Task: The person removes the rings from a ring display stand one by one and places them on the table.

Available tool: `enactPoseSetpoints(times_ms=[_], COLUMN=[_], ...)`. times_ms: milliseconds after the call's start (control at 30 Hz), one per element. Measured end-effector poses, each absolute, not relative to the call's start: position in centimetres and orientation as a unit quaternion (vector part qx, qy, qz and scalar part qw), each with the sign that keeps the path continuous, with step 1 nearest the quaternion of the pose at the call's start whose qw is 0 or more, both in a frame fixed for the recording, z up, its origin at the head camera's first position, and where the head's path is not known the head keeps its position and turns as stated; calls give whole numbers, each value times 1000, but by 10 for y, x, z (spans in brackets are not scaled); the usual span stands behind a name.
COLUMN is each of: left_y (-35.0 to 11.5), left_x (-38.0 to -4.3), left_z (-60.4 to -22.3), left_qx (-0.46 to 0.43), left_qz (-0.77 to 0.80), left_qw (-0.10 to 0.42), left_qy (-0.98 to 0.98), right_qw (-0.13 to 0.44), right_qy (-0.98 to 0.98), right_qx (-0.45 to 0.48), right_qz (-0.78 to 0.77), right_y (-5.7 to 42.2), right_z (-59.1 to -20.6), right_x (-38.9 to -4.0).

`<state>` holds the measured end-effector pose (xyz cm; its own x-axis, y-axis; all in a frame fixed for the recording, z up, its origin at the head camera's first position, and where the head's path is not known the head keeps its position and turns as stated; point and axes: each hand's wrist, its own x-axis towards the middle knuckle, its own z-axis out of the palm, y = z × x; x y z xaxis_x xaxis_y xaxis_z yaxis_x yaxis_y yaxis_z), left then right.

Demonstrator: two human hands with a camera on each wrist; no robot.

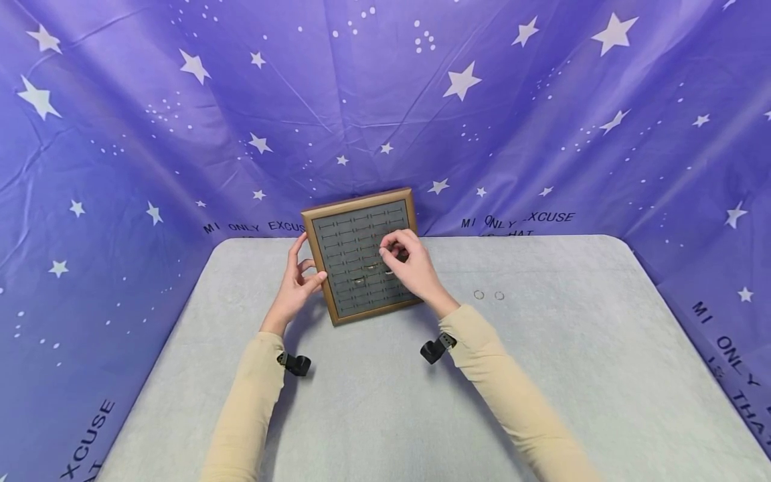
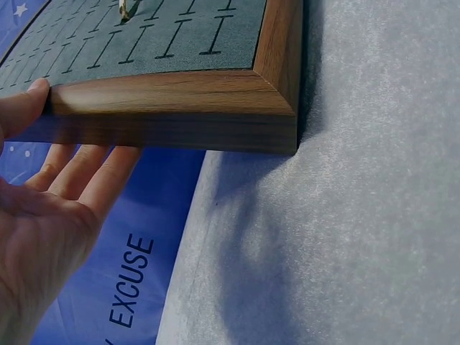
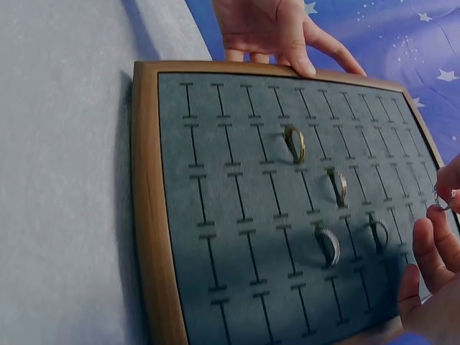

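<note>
A ring display board [image 1: 337, 244] with a wooden frame and a grey slotted panel stands tilted near the back of the table. My left hand [image 1: 292, 291] grips its left edge, thumb on the front, fingers behind. Between thumb and fingertips, my right hand [image 1: 417, 269] pinches a small silvery ring [image 3: 441, 204] close over the panel's slots. Two gold-toned rings [image 3: 295, 144] and two silvery textured rings [image 3: 328, 246] sit upright in slots. In the head view my right hand hides part of the panel.
Two thin rings, one [image 1: 478, 294] beside another [image 1: 499, 295], lie on the grey table [image 1: 572, 375] right of the board. A purple star-printed cloth [image 1: 361, 80] hangs behind the table and along both sides. Each wrist wears a black camera [image 1: 295, 364].
</note>
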<state>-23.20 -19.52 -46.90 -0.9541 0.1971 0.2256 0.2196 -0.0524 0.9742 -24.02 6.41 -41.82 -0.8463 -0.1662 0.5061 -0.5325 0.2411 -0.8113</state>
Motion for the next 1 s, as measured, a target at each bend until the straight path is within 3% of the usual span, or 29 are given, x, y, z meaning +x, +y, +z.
enactPoseSetpoints(times_ms=[1000], left_y=[-195], left_x=[-230], left_z=[-467], left_qx=[-151], left_qz=[-705], left_qw=[2], left_qy=[-693], right_qw=[189], right_qy=[-810], right_qx=[191], right_qz=[522], right_y=[129], right_z=[-449], right_x=[-238])
